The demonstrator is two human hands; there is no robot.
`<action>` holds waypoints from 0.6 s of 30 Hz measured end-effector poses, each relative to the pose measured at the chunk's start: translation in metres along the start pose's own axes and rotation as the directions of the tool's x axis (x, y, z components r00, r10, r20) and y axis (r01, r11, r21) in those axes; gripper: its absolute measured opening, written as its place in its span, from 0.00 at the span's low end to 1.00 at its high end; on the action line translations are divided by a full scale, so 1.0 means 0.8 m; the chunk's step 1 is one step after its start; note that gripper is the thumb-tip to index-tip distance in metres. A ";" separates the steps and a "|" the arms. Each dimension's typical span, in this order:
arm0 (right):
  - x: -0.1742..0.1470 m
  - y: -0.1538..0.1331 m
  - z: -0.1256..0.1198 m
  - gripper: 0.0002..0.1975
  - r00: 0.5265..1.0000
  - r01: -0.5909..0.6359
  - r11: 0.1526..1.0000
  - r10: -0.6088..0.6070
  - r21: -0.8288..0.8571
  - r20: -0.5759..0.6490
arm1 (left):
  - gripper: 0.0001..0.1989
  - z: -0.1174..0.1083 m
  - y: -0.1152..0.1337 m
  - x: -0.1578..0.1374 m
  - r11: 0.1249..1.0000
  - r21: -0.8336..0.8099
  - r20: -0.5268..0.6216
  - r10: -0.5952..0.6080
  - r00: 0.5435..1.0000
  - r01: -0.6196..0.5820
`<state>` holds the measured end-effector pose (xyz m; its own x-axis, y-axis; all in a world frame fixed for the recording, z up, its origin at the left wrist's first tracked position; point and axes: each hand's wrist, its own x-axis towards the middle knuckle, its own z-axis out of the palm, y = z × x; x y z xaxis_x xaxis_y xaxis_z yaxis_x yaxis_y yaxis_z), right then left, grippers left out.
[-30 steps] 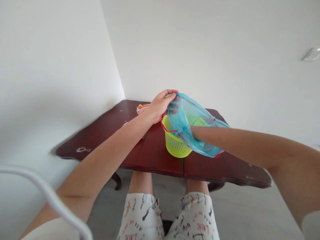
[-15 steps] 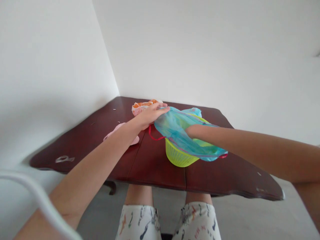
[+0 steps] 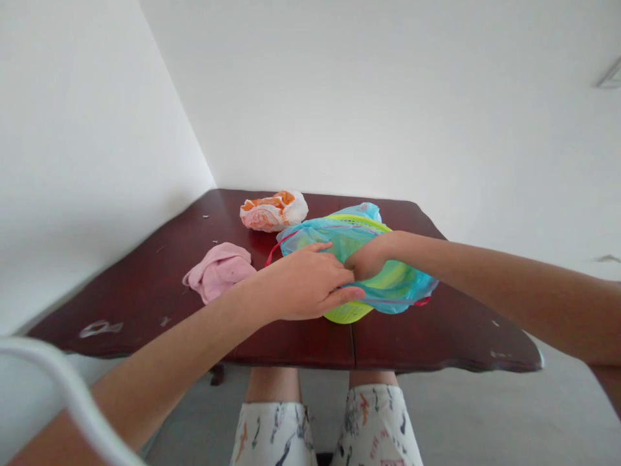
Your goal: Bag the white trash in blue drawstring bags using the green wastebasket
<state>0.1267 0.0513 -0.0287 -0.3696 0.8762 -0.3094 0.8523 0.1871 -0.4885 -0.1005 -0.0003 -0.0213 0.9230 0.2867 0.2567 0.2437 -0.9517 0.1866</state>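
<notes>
A lime-green plastic basket (image 3: 348,314) stands on the table, with a thin blue translucent drawstring bag (image 3: 405,301) draped inside it and over its rim. My right hand (image 3: 372,257) reaches into the bag's mouth from the right. Its fingers are curled, and the fingertips are hidden, so I cannot make out what they hold. My left hand (image 3: 315,283) lies over the near left rim, fingers spread and thumb apart, at the bag's edge. A red drawstring (image 3: 272,251) sticks out on the left of the bag.
The dark red wooden table (image 3: 291,346) has a wavy front edge. A crumpled pink cloth (image 3: 218,268) lies left of the basket. Behind it sits a bunched white and orange plastic bag (image 3: 274,211). White walls meet behind the table, and a white curved tube (image 3: 63,382) crosses the lower left.
My left hand has moved from the bag's far left edge towards me, to the near rim. My right hand has drawn up slightly inside the bag. The pink cloth is more exposed.
</notes>
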 end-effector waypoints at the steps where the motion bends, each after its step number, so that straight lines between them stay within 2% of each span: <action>1: -0.008 0.002 -0.011 0.10 0.998 0.008 1.000 -0.006 -0.021 0.061 | 0.23 -0.001 -0.003 -0.001 1.000 0.015 0.031 0.025 0.999 -0.026; 2: -0.018 0.005 -0.025 0.12 0.994 0.021 0.999 -0.016 -0.045 0.104 | 0.22 -0.002 -0.005 -0.003 0.998 0.036 0.051 0.044 0.998 -0.046; 4: -0.040 0.016 -0.054 0.16 0.993 0.065 0.994 -0.056 -0.086 0.099 | 0.20 -0.007 -0.005 -0.011 0.994 0.088 0.071 0.063 0.995 -0.070; 7: -0.078 0.043 -0.092 0.17 0.993 0.113 0.990 -0.116 -0.085 -0.028 | 0.18 -0.012 -0.001 -0.030 0.987 0.137 0.045 0.075 0.996 -0.081; 9: -0.100 0.065 -0.105 0.18 0.986 0.128 0.992 -0.129 -0.015 -0.103 | 0.17 -0.013 0.002 -0.044 0.990 0.130 0.006 0.060 0.998 -0.060; 13: -0.120 0.104 -0.099 0.18 0.967 0.098 0.982 -0.057 0.160 -0.247 | 0.21 -0.016 0.001 -0.056 0.995 0.059 -0.092 -0.069 0.993 0.074; 16: -0.104 0.124 -0.082 0.18 0.934 0.091 0.981 -0.025 0.169 -0.357 | 0.22 -0.019 -0.006 -0.047 0.975 0.007 -0.162 -0.219 0.962 0.223; 18: -0.083 0.132 -0.072 0.15 0.891 0.077 0.988 -0.008 0.134 -0.453 | 0.22 -0.019 -0.012 -0.036 0.954 -0.013 -0.196 -0.296 0.935 0.299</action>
<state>0.2627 0.0383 -0.0129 -0.1685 0.9808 0.0981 0.7643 0.1929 -0.6154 -0.1336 0.0022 -0.0164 0.7326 0.5713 0.3702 0.5048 -0.8207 0.2675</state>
